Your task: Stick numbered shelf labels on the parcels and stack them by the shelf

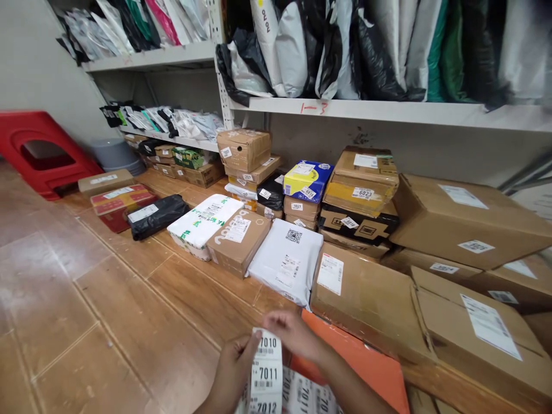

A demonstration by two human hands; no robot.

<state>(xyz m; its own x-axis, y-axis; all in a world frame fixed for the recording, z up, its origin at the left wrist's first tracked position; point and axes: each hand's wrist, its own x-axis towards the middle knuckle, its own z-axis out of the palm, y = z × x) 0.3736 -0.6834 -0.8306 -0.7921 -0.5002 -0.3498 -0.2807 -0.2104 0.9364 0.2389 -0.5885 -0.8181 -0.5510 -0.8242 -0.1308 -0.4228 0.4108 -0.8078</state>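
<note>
A strip of white number labels, printed 7010, 7011 and 7012 with barcodes, hangs in front of me. My left hand grips its left edge, thumb on the front near the top. At the strip's upper end, my right hand has its fingers closed in a pinch by the 7010 label; the fingertips are partly hidden. More printed labels lie below, partly covered by my right forearm. Beyond my hands are a white plastic-wrapped parcel with a QR code and a large brown carton.
An orange box lies under my right forearm. Stacked cartons fill the right side. Several parcels, including a black one, line the tiled floor. A shelf holds mailer bags. A red stool stands left.
</note>
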